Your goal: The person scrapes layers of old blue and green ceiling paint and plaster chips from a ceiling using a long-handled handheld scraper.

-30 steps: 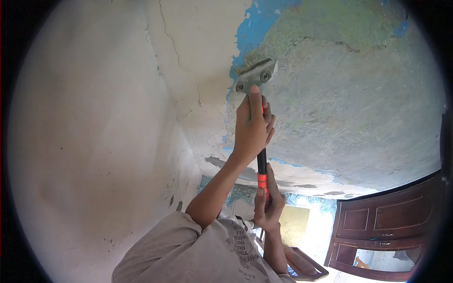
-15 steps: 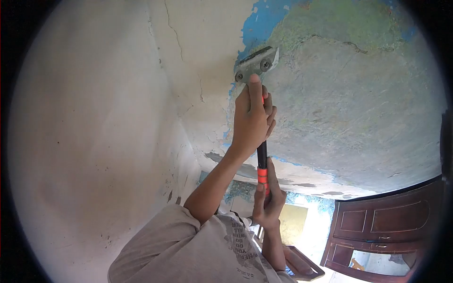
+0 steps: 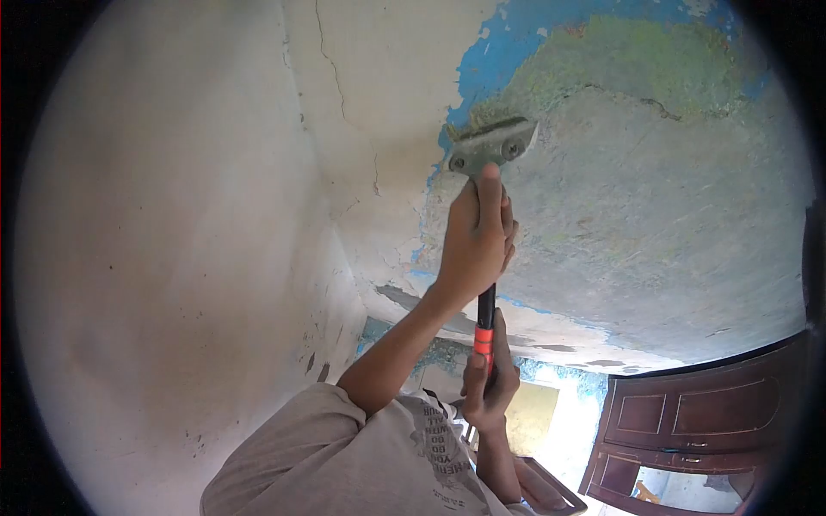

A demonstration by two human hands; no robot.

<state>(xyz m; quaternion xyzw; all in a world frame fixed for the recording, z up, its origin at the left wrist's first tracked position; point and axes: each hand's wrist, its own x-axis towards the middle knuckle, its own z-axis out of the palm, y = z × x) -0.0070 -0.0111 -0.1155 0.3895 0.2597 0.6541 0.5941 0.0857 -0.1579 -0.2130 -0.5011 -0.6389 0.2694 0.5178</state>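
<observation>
A long-handled scraper has a wide metal head point(image 3: 486, 148) with two screws, lying against the wall at the edge of the blue paint point(image 3: 490, 56). My left hand point(image 3: 471, 245) is wrapped round the upper handle, its thumb stretched up onto the metal head. Below it the black shaft point(image 3: 487, 303) shows, then a red grip point(image 3: 483, 341). My right hand point(image 3: 494, 391) holds the lower handle, with the index finger extended along it. Bare grey plaster point(image 3: 637, 232) spreads to the right of the head.
Cream wall point(image 3: 370, 95) with cracks borders the scraped area. Another pale wall point(image 3: 163, 224) fills the left. At the lower right are a dark wooden cabinet point(image 3: 723, 400) and a brown-framed object point(image 3: 551, 490). A yellowish panel point(image 3: 531, 411) stands near a bright opening.
The scraper head and my left hand have moved down and slightly right in view. More blue paint shows above the head. Both hands remain on the handle.
</observation>
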